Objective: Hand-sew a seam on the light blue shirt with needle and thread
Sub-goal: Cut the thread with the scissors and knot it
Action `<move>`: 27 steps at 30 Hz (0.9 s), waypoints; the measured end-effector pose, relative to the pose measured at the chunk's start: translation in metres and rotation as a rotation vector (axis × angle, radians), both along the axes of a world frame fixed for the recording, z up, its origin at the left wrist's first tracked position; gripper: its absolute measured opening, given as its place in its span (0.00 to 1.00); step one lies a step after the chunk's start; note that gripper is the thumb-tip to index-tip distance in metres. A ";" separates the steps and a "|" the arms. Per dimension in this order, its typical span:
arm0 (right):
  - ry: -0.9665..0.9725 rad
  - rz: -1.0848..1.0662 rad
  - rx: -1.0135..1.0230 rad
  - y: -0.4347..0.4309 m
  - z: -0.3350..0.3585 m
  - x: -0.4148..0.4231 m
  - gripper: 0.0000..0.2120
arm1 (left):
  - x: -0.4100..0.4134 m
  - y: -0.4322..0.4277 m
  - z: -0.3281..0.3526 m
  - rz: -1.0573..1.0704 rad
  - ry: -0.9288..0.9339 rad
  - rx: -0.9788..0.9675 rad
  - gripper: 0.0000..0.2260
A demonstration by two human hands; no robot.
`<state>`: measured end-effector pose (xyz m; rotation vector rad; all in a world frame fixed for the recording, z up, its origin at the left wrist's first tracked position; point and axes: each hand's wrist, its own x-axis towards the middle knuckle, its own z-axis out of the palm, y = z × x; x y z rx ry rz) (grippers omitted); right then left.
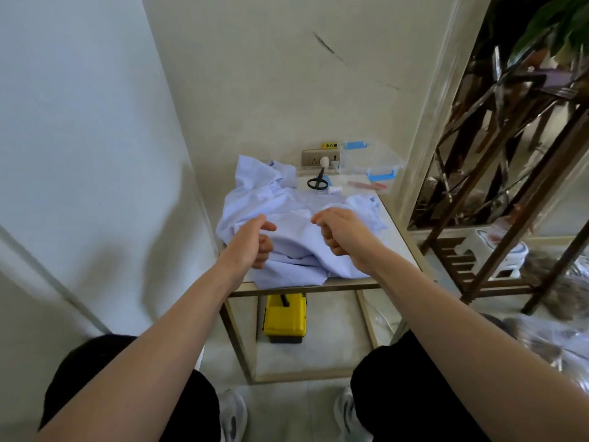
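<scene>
Hands (255,240) (338,232) curled over shirt (296,215)

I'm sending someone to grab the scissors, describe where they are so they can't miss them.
Go to the small table against the wall, draped with the light blue shirt. Past the shirt, below the wall socket, lie the scissors: the only black, loop-handled thing there.

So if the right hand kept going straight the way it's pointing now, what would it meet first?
Probably the spool of thread, with the scissors just left of it. The right hand hovers over the shirt, aimed at the back of the table. Height is unclear, so it might drag on the shirt's folds first.
</scene>
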<state>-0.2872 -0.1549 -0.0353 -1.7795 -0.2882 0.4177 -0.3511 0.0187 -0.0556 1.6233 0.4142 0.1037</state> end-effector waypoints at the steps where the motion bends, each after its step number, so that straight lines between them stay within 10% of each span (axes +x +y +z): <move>1: -0.026 0.047 -0.019 0.004 0.000 -0.007 0.04 | -0.003 -0.001 0.002 -0.005 -0.017 -0.024 0.13; 12: -0.118 0.083 -0.083 0.020 -0.022 -0.026 0.09 | -0.023 0.002 -0.003 -0.084 -0.085 0.024 0.13; 19: -0.137 -0.348 -0.022 -0.009 -0.022 0.002 0.12 | -0.053 0.013 -0.034 -1.009 0.847 0.446 0.14; 23: -0.147 -0.262 -0.082 -0.013 -0.019 0.002 0.04 | -0.041 0.003 -0.030 -0.876 0.510 0.783 0.10; 27: -0.114 -0.153 -0.129 -0.012 -0.019 0.000 0.17 | -0.022 0.012 -0.026 -0.417 0.215 0.757 0.10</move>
